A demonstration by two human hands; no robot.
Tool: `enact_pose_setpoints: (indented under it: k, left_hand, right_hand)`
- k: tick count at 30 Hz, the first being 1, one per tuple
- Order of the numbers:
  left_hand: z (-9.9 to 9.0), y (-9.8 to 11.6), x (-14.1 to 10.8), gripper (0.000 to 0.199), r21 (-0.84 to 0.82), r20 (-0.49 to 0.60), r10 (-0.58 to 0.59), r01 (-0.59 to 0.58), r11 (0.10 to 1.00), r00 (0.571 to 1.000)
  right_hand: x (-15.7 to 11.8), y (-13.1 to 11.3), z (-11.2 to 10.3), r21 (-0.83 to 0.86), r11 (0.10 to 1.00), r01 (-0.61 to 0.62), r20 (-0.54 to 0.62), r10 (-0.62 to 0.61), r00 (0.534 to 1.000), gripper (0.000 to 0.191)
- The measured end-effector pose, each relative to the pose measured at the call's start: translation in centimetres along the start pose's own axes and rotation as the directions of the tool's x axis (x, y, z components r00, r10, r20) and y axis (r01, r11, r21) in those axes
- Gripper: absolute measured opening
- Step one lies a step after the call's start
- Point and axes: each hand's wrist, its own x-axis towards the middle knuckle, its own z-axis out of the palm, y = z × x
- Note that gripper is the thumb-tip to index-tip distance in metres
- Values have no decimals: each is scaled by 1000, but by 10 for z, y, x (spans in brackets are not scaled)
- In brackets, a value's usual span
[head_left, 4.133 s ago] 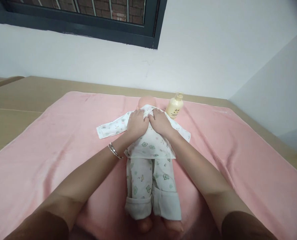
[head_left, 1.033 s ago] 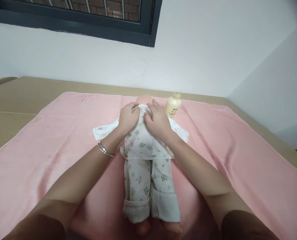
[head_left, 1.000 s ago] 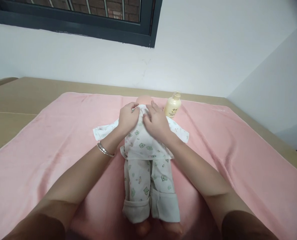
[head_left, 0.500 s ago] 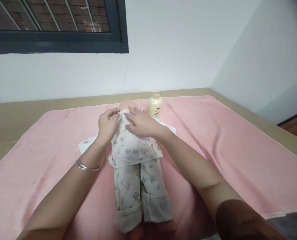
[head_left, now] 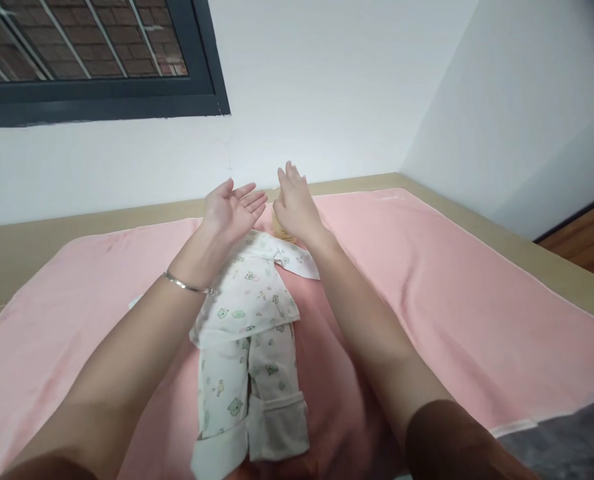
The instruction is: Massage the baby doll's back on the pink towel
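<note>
A doll in a white patterned top (head_left: 251, 293) and matching trousers (head_left: 274, 373) with turned-up cuffs lies on a pink blanket (head_left: 427, 287). Its head is hidden behind my hands. My left hand (head_left: 234, 210) is palm up above the doll's upper end, fingers spread, holding nothing. To its right my right hand (head_left: 295, 200) is raised with its fingers stretched out, over the pump bottle. Most of the pale yellow bottle (head_left: 281, 227) is covered by that hand. One white sleeve (head_left: 299, 259) reaches out to the right.
The blanket lies on a beige surface (head_left: 7, 267) against a white wall (head_left: 327, 87). A dark-framed window (head_left: 197, 93) with bars is at the upper left. Grey fabric (head_left: 567, 433) shows at the lower right.
Both hands have lifted off the doll's upper body; the left has turned palm up and the right has moved up in front of the bottle. The view has shifted, so the doll appears further left.
</note>
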Motion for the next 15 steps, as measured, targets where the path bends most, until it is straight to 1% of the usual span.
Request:
enact_pose_setpoints:
  k: [3,5,7,9,12,15]
  left_hand:
    - [16,-4,25,70,-11,-24,-40,40,999,999]
    - [24,-10,33,74,3,-22,-61,61,998,998]
    - [29,-15,36,76,-5,-17,-66,66,998,998]
    - [31,-18,36,75,-29,-10,-55,54,998,998]
    - [30,-15,36,73,-69,-2,-34,34,997,999]
    - [25,-9,36,73,-101,1,-34,34,994,999]
  right_hand:
    - [-3,-1,8,-31,999,39,64,-37,997,59]
    - [-5,-1,11,-51,997,57,59,-54,997,52]
    - [-7,0,12,-65,996,53,43,-50,998,49]
    - [-8,-1,14,-86,995,42,28,-39,999,54]
    - [-7,-3,17,-142,990,21,-10,-23,1000,62]
    - [-5,-6,22,-195,981,16,-36,-24,999,55]
